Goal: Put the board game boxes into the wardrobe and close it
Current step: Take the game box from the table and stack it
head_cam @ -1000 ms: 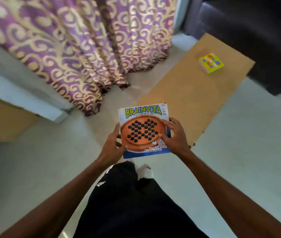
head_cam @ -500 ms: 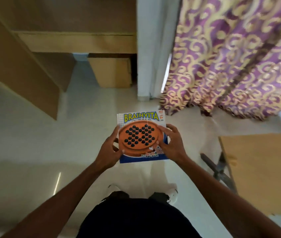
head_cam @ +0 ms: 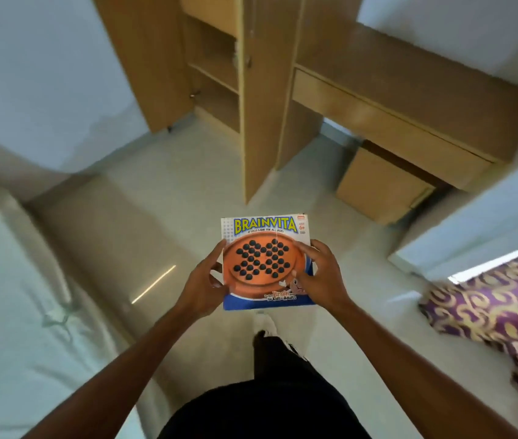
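Observation:
I hold a Brainvita board game box (head_cam: 265, 245), white and blue with an orange peg board printed on its lid, flat in front of me over the floor. My left hand (head_cam: 203, 282) grips its left edge and my right hand (head_cam: 321, 277) grips its right edge with the thumb on the lid. Ahead at the top stands the wooden wardrobe (head_cam: 216, 74) with both doors swung out. Its right door (head_cam: 262, 122) juts toward me edge-on. Bare shelves show inside.
A wooden desk (head_cam: 409, 99) with a low cabinet (head_cam: 378, 185) under it stands right of the wardrobe. A bed with a pale mattress (head_cam: 13, 312) fills the left side. A purple and gold curtain (head_cam: 498, 312) hangs at the right. Pale tiled floor lies between them.
My view has swung left from the curtain and the low table to the wardrobe and bed. The box stays held in both hands the same way.

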`<state>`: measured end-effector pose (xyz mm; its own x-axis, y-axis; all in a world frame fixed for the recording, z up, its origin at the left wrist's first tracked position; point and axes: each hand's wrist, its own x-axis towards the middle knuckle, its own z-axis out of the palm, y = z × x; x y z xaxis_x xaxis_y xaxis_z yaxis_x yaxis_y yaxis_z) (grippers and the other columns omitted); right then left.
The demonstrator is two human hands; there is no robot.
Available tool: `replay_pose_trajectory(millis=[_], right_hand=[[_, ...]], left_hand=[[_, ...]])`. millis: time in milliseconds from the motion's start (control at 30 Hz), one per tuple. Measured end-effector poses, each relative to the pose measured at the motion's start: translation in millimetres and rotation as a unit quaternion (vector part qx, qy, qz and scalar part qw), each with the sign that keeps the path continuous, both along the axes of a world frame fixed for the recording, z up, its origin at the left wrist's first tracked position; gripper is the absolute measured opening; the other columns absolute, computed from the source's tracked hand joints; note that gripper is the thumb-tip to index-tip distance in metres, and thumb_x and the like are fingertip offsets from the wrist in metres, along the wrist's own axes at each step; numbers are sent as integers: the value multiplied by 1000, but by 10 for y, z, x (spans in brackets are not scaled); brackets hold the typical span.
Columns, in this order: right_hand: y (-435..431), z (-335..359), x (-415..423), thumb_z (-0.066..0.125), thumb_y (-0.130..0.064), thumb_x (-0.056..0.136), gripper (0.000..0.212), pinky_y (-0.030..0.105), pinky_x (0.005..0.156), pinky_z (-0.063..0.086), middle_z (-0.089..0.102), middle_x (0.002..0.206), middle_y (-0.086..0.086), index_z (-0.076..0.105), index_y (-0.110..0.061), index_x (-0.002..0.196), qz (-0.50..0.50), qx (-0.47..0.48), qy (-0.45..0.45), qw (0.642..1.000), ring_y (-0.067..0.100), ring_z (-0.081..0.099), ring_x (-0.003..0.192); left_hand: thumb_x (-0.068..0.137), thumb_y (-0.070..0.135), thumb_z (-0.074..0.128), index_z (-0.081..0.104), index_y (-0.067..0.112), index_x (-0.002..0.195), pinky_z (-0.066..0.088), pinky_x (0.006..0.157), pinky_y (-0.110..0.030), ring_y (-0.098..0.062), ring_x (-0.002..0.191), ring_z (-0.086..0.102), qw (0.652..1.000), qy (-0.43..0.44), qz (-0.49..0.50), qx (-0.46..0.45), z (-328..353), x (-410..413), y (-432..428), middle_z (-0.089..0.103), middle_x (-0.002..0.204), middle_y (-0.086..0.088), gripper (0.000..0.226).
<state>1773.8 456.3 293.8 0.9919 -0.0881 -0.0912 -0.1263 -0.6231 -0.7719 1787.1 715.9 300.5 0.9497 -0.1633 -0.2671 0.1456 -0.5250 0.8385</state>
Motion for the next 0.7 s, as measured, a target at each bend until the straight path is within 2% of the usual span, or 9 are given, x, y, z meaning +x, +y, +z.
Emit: replay_pose_trajectory(millis=[133, 200, 267, 300, 367, 500, 567, 633, 700], right_hand=[[636, -20, 879, 76, -27, 79, 55, 35, 93, 54, 56, 129, 1, 57, -24, 130, 61, 10, -2, 998, 17, 54, 117], [951, -48, 1318, 76, -28, 80, 54, 20, 86, 54, 57, 128, -1, 57, -22, 130, 75, 14, -5, 997, 13, 56, 112], [1280, -71, 1769, 76, -27, 80, 54, 3, 71, 46, 57, 126, -4, 58, -20, 131, 88, 21, -10, 996, 7, 56, 104], [1432, -69, 1987, 76, -26, 81, 54, 0, 65, 43, 55, 124, -7, 57, -20, 131, 93, 28, -5, 995, 5, 55, 101], [1750, -42, 2420, 76, -24, 81, 54, 0, 62, 42, 52, 120, -9, 57, -20, 131, 108, 37, 6, 993, 4, 54, 100], [2364, -1, 3296, 77, -20, 80, 56, 7, 74, 45, 53, 129, -1, 56, -22, 132, 150, 39, 10, 988, 13, 55, 114], [2631, 66, 3710, 78, -20, 78, 59, 10, 77, 45, 52, 131, 0, 55, -21, 133, 167, 38, 7, 985, 12, 54, 114], [2870, 117, 4173, 79, -20, 78, 60, 8, 75, 44, 52, 129, -1, 55, -20, 133, 180, 35, 0, 983, 9, 53, 108], [3077, 140, 4647, 79, -17, 78, 59, 10, 75, 46, 52, 128, -1, 56, -20, 133, 190, 36, -4, 981, 11, 56, 110]], left_hand=[[77, 8, 78, 26, 30, 151, 55, 53, -19, -18, 66, 67, 998, -1, 64, 4, -67, 533, 646, 61, 102, -2, 93], [77, 7, 78, 26, 29, 152, 55, 53, -19, -20, 65, 68, 996, 2, 84, 0, -98, 862, 939, 62, 100, 0, 94], [77, 7, 77, 26, 30, 150, 55, 53, -19, -19, 65, 68, 995, 1, 101, 6, -75, 1225, 1224, 61, 100, 2, 92], [77, 5, 77, 26, 31, 150, 55, 53, -20, -18, 65, 67, 994, 3, 110, 10, -48, 1403, 1356, 60, 100, 1, 92], [78, 3, 75, 26, 30, 150, 54, 52, -20, -15, 63, 64, 990, 11, 136, 16, 15, 1741, 1637, 60, 101, -2, 92], [77, 5, 75, 26, 32, 151, 54, 53, -21, -17, 65, 66, 983, 8, 177, 38, 94, 2434, 2216, 63, 104, -6, 92], [76, 7, 77, 27, 34, 150, 58, 55, -29, -20, 66, 68, 981, 5, 193, 36, 94, 2775, 2475, 62, 103, -3, 94], [75, 7, 78, 28, 37, 149, 61, 57, -38, -22, 66, 70, 977, 3, 213, 21, 97, 3157, 2703, 61, 103, -3, 94], [74, 7, 79, 31, 38, 148, 62, 63, -43, -20, 74, 70, 974, -5, 228, 3, 89, 3570, 2914, 63, 102, -3, 93]])
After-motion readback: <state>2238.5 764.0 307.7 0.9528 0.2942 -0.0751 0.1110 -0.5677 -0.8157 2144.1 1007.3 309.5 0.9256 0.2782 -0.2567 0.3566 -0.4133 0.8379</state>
